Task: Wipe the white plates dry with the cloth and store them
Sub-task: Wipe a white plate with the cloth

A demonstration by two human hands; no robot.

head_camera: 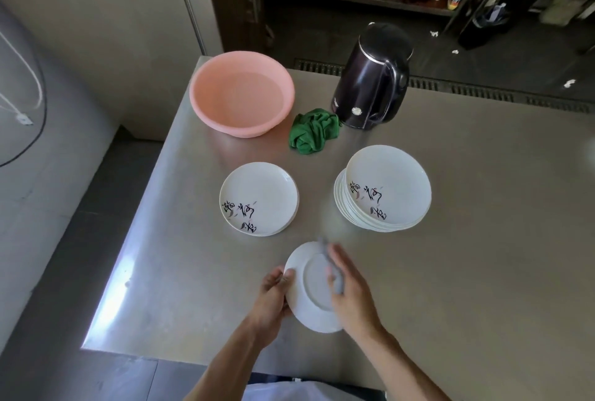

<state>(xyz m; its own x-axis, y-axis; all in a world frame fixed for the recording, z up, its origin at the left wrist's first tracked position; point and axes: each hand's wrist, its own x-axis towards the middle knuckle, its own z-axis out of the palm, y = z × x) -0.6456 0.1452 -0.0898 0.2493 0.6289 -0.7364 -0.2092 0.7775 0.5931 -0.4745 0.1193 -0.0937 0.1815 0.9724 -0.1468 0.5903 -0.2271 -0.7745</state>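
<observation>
Above the counter [467, 271], the left hand [273, 296] grips a tilted white plate [310, 302] by its rim, underside up; the right hand [352, 292] pinches a grey cloth [335, 276] against it.

A brushed grey metal table [467, 271] fills the view, with daylight glaring along its left edge. Beyond its far edge a long slotted floor grate [483, 96] crosses the dark floor [531, 59] before dark metal shelving [370, 1] crowded with bottles. Pale wall panels [96, 30] stand to the left.
</observation>
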